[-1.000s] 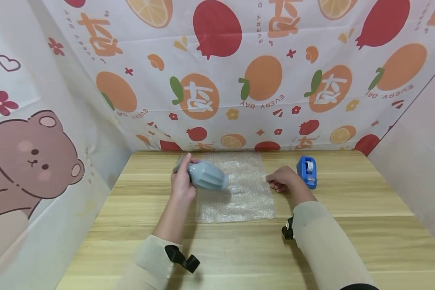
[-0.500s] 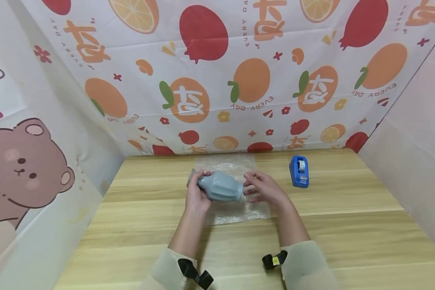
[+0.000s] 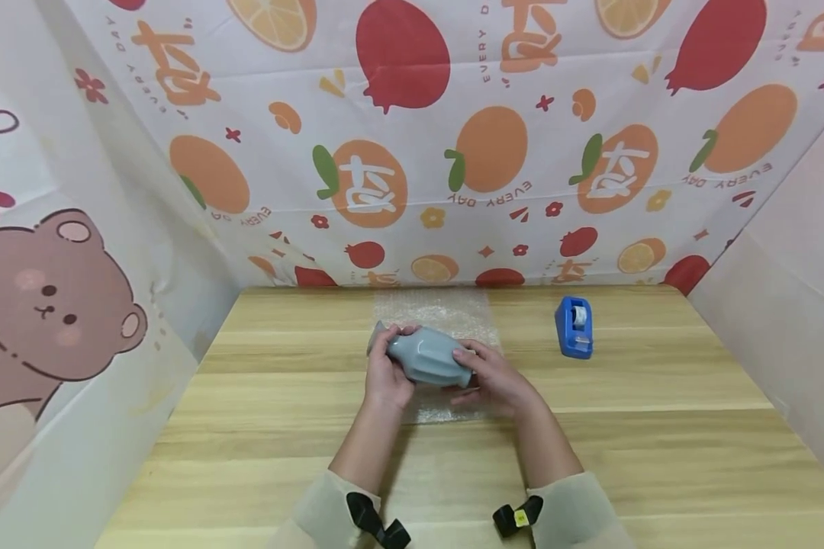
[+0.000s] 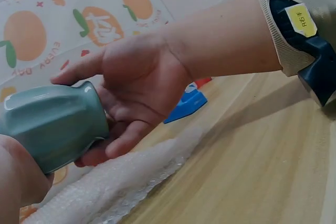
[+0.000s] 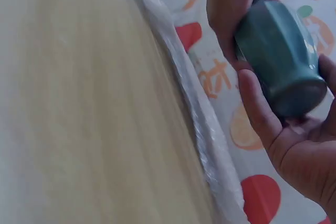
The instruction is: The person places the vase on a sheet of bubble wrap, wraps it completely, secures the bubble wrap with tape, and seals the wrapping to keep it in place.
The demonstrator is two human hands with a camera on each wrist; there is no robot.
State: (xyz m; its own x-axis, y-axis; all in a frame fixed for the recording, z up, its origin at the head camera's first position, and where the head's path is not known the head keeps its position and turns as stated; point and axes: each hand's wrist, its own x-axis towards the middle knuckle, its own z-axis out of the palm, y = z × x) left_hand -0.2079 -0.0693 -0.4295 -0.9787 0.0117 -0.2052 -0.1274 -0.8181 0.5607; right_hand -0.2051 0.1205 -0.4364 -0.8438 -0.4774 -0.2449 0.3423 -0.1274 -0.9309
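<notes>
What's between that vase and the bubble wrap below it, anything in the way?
No separate object shows between the vase and the bubble wrap; the right grip holding one end reaches partly beneath, the left grip holds the other. The tape dispenser stands aside.

Room around the vase (image 3: pixel 429 357): wide passage over the tabletop (image 3: pixel 268 412) to its left; narrower, between the forearms (image 3: pixel 360 450), on its near side. The left hand (image 3: pixel 387 377) obstructs its left end, the right hand (image 3: pixel 497 381) its right. Obstacles: tape dispenser (image 3: pixel 575 328) to its right, printed cloth (image 3: pixel 481 160) behind it.
</notes>
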